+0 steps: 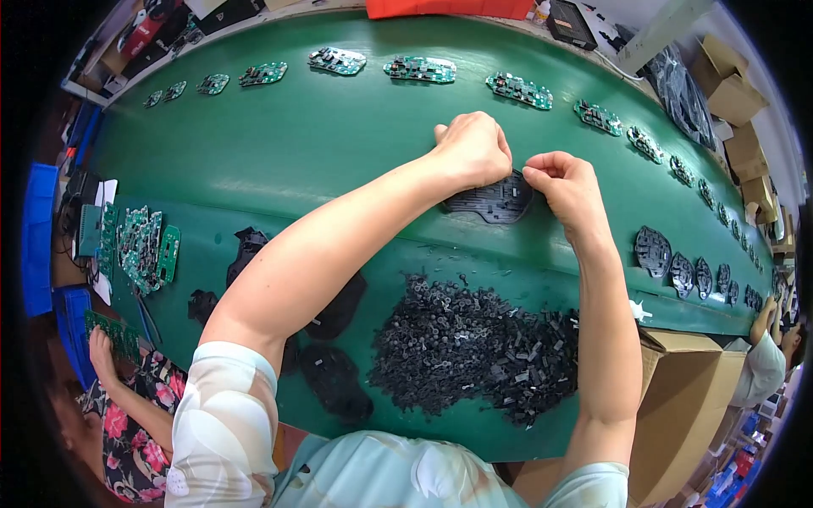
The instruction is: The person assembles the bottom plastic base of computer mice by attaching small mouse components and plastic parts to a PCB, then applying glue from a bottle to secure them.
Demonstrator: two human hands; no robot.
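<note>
A black plastic shell (498,205) with a ribbed inner side lies on the green work surface in front of me. My left hand (474,151) is closed in a fist over the shell's upper left part; whatever its fingers grip is hidden. My right hand (569,188) pinches with thumb and forefinger at the shell's right edge, and anything between the fingertips is too small to make out. Closer to my body, a heap of small black plastic parts (474,339) spreads between my forearms. More dark shells (334,381) lie partly under my left arm.
Green circuit boards (420,69) form a long row across the far side. Finished-looking black shells (652,251) line up at right. A pile of boards (144,245) lies left, near another person's hand (102,354). An open cardboard box (686,406) stands by my right arm.
</note>
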